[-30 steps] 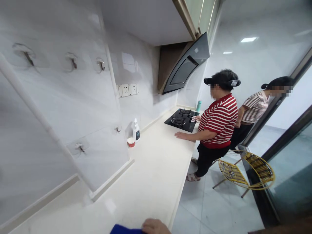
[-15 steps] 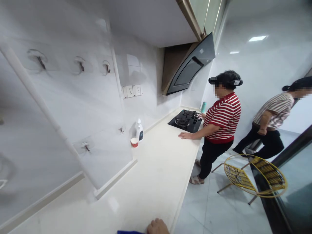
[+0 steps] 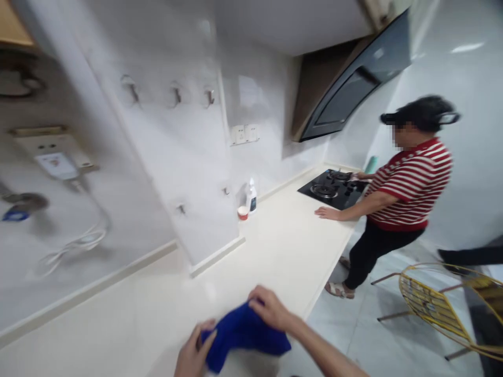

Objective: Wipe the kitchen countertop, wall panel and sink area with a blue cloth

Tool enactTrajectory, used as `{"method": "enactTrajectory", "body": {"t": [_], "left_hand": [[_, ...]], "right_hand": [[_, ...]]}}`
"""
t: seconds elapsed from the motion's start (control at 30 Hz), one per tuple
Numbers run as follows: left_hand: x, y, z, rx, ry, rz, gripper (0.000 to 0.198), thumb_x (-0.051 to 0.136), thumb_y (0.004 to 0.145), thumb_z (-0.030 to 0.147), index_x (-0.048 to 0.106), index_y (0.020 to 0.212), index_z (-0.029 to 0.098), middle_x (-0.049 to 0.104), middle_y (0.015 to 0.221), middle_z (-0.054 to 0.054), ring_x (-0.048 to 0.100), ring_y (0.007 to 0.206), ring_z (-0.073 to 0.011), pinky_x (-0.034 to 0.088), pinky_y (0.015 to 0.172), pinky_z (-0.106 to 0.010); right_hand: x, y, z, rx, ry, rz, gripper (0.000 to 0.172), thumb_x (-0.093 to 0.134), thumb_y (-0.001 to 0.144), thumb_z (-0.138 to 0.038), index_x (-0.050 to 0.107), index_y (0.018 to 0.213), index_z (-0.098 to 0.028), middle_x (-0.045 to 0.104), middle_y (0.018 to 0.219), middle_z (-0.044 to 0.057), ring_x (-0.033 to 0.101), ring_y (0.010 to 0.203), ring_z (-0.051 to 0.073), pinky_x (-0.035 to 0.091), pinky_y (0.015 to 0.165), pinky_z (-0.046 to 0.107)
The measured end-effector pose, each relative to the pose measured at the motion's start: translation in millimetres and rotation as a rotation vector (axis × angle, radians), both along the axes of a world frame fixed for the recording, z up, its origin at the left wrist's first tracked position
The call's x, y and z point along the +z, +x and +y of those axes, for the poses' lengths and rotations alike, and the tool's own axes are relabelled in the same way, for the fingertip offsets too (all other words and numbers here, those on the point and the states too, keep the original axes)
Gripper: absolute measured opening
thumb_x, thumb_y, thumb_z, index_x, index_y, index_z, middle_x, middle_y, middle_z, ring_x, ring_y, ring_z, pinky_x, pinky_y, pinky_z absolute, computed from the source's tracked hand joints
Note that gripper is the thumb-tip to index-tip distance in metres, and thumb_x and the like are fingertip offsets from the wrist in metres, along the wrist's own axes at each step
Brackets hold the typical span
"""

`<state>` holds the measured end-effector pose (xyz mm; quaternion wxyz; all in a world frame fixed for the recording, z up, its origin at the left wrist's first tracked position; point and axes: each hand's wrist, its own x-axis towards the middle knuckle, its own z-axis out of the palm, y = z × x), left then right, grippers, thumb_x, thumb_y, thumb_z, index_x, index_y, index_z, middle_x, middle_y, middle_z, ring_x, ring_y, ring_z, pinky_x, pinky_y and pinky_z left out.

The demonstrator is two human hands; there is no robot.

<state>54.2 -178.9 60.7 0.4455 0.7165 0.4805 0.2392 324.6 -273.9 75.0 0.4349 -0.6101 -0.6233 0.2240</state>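
Note:
A dark blue cloth [image 3: 243,330] hangs bunched between my two hands, low over the white countertop [image 3: 271,262] near its front edge. My left hand [image 3: 194,345] pinches the cloth's left end between thumb and fingers. Gripping its upper right part is my right hand [image 3: 271,309], with the fingers bent down over the fabric. One corner of the cloth droops to the right below my right wrist. Whether the lower edge touches the counter I cannot tell.
Further along the counter stand a white spray bottle [image 3: 251,196] and a small red-and-white tub [image 3: 242,212]. A co-worker in a striped shirt [image 3: 416,183] wipes at the black gas stove [image 3: 334,188]. A yellow chair [image 3: 432,309] stands on the floor. A plugged cable [image 3: 86,238] hangs on the left wall.
The view has swung left and down. My left hand has come into view, and the cloth, barely visible before, is now held in both hands. The second co-worker has mostly left the picture.

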Motion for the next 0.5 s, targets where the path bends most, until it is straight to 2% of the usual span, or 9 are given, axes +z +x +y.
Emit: {"method": "enactTrajectory", "body": {"t": [0.07,0.13,0.2,0.3,0.4,0.47,0.5], "left_hand": [[35.1,11.3,1.4,0.085,0.052,-0.099,0.05,0.062,0.072,0.071,0.068,0.087,0.024,0.075,0.093,-0.007,0.07,0.095,-0.0287,0.058,0.095,-0.042],[65.8,23.9,9.7,0.181,0.111,-0.228,0.048,0.064,0.074,0.069,0.064,0.087,0.022,0.073,0.09,-0.007,0.07,0.093,-0.0261,0.058,0.092,-0.039],[90.2,33.7,18.2,0.256,0.19,-0.314,0.046,0.066,0.075,0.065,0.064,0.091,0.021,0.071,0.091,-0.006,0.069,0.094,-0.0237,0.057,0.088,-0.035],[117.7,40.6,21.7,0.344,0.309,-0.421,0.043,0.067,0.079,0.06,0.064,0.096,0.02,0.07,0.095,-0.006,0.067,0.093,-0.0198,0.054,0.084,-0.029],[136.8,36.9,15.8,0.38,0.397,-0.433,0.042,0.065,0.083,0.058,0.065,0.1,0.02,0.069,0.094,-0.005,0.064,0.083,-0.0159,0.052,0.076,-0.025],[141.3,27.8,8.7,0.347,0.408,-0.377,0.041,0.065,0.084,0.058,0.065,0.1,0.02,0.069,0.091,-0.003,0.061,0.074,-0.014,0.05,0.069,-0.024],[139.3,21.3,4.4,0.308,0.395,-0.332,0.041,0.065,0.084,0.058,0.066,0.1,0.02,0.069,0.089,-0.003,0.059,0.069,-0.0135,0.049,0.067,-0.024]], "right_hand": [[34.8,16.0,13.9,0.02,0.103,-0.021,0.02,0.049,0.099,-0.035,0.064,0.099,-0.022,0.066,0.094,0.004,0.063,0.09,0.017,0.052,0.086,0.033],[67.3,28.6,27.6,0.03,0.19,-0.062,0.022,0.049,0.101,-0.038,0.064,0.102,-0.023,0.065,0.094,0.004,0.063,0.09,0.017,0.053,0.087,0.033],[96.9,36.5,36.3,0.045,0.252,-0.099,0.021,0.049,0.101,-0.038,0.064,0.102,-0.023,0.064,0.093,0.004,0.063,0.089,0.017,0.053,0.086,0.033],[135.1,40.6,36.3,0.079,0.289,-0.141,0.021,0.054,0.098,-0.04,0.064,0.106,-0.024,0.064,0.094,0.005,0.063,0.089,0.018,0.053,0.086,0.033],[157.9,40.4,26.1,0.206,0.215,-0.182,0.035,0.067,0.089,-0.047,0.065,0.115,-0.024,0.064,0.102,0.005,0.063,0.09,0.018,0.054,0.084,0.032],[157.5,39.2,16.5,0.299,0.122,-0.215,0.041,0.07,0.086,-0.049,0.065,0.119,-0.025,0.065,0.105,0.004,0.063,0.092,0.018,0.054,0.085,0.031],[151.5,38.3,10.9,0.328,0.067,-0.227,0.04,0.07,0.086,-0.048,0.066,0.119,-0.025,0.066,0.104,0.004,0.064,0.091,0.018,0.053,0.084,0.03]]}}
